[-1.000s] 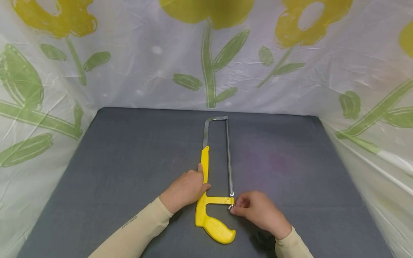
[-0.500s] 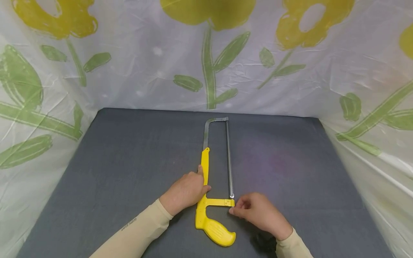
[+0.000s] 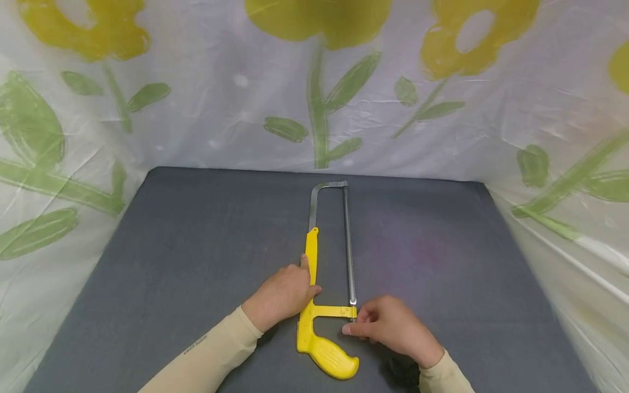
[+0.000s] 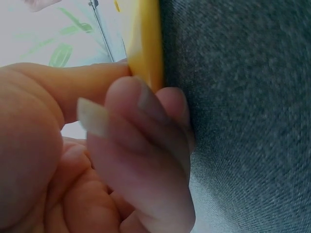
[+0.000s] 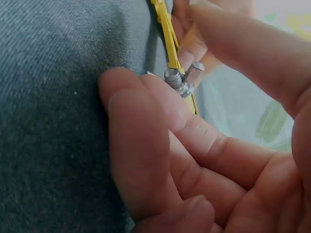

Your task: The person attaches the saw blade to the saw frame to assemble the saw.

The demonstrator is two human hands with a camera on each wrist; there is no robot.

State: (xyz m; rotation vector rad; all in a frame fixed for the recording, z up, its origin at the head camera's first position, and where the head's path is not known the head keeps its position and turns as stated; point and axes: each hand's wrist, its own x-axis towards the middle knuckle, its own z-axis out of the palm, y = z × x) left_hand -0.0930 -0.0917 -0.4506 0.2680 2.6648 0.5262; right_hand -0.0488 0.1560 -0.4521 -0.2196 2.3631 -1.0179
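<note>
A hacksaw (image 3: 330, 356) with a yellow handle and a silver front bow lies flat on the dark cloth, its handle toward me. My left hand (image 3: 282, 292) grips the yellow frame, thumb on the inner side and index finger stretched along it; the left wrist view shows the other fingers curled against the yellow edge. At the near end of the blade (image 3: 349, 251), my right hand (image 3: 395, 327) has thumb and curled fingers around a metal wing nut (image 5: 183, 88) on its threaded bolt. From the head view, the right fingers mostly hide the nut.
Dark grey cloth (image 3: 206, 234) covers the table. White sheeting (image 3: 206, 109) printed with yellow flowers hangs behind and at both sides. Something black (image 3: 400, 371) shows beneath the right wrist.
My right thumb has slid left and toward me across the wing nut, which showed more plainly a second ago. The left hand keeps its grip; the whole view has shifted slightly downward.
</note>
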